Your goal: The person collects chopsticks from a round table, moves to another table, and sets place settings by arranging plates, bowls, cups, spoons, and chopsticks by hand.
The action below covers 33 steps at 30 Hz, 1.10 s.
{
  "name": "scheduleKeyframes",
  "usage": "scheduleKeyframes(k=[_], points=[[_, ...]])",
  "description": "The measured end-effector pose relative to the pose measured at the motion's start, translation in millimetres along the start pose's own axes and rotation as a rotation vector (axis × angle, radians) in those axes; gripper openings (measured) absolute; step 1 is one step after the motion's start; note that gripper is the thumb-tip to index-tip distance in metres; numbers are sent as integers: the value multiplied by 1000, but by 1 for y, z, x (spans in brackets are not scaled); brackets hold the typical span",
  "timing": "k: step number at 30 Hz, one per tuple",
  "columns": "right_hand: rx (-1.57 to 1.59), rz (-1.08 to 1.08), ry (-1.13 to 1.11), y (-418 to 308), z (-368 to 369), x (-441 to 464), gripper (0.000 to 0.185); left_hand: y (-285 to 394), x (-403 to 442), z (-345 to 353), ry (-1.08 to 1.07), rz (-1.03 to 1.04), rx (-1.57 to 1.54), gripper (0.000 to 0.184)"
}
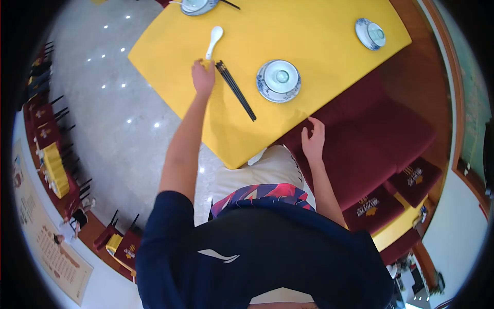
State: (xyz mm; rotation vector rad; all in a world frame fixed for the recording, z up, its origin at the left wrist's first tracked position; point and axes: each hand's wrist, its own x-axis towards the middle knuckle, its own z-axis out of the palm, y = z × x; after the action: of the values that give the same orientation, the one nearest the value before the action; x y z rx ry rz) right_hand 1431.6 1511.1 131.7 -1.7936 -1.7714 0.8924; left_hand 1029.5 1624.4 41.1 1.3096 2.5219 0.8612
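Note:
My left hand (204, 78) is over the yellow table, its fingertips at the handle end of a white spoon (215, 36). Thumb and fingers look apart there; whether they touch the handle is hard to tell. Just right of that hand, a pair of black chopsticks (236, 91) lies slanted on the cloth. Further right sits a lidded white bowl (282, 76) on a blue-and-white plate (275, 97). Beside the table's near right edge, my right hand (314, 135) hangs above a dark red seat, fingers loosely curved and apart, holding nothing.
The yellow table (319, 31) carries another plate setting (370, 34) at the right and one (198, 5) at the top edge. A dark red bench (360, 123) adjoins its right side. Chairs and a smaller yellow table (55, 170) stand across the grey floor.

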Motion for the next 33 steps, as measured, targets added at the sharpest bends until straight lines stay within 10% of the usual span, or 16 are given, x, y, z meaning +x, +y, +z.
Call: scheduleKeyframes(k=[8,17,23,25,33], points=[[-42,-1,29,-23,-16,-4,21,1,78,16,-431,-67,93,36],[124,-141,-112,-92,25,47,18,6,40,-11,-391,80,-61,27],[326,5,-368,-98,87,50,25,46,-76,-71,-552,-266,-432,22],[608,411,-642,-108,98,45,29,51,-119,-74,-541,-415,-771,22],[708,352,-354,-94,79,1,30,117,-186,-84,-681,-601,-1061,20]])
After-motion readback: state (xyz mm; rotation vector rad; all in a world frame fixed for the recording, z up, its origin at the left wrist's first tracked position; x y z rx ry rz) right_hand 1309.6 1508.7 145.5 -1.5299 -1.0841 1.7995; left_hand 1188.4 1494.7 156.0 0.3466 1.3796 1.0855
